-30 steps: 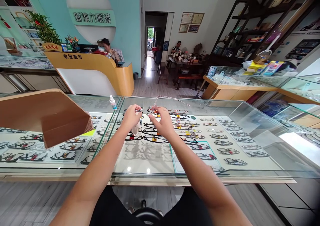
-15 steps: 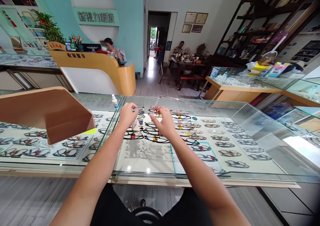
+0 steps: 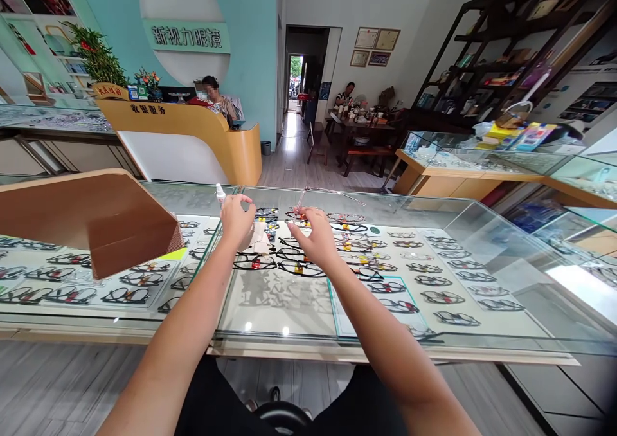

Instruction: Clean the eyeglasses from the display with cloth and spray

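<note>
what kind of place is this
Most likely an eyeglasses shop: rows of spectacle frames are on show at the glass display case, and the wall sign includes the Chinese word for glasses.

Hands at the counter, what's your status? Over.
Left hand partly hiding spray bottle, grip unclear. Right hand holding thin-armed eyeglasses. Pale cloth between hands.

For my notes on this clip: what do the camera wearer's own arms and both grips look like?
Both are bare human hands: left grip and right grip, without gloves. The forearms show no sleeves, watch or bracelet. Rings are too small to tell. Black clothing covers the legs below.
</note>
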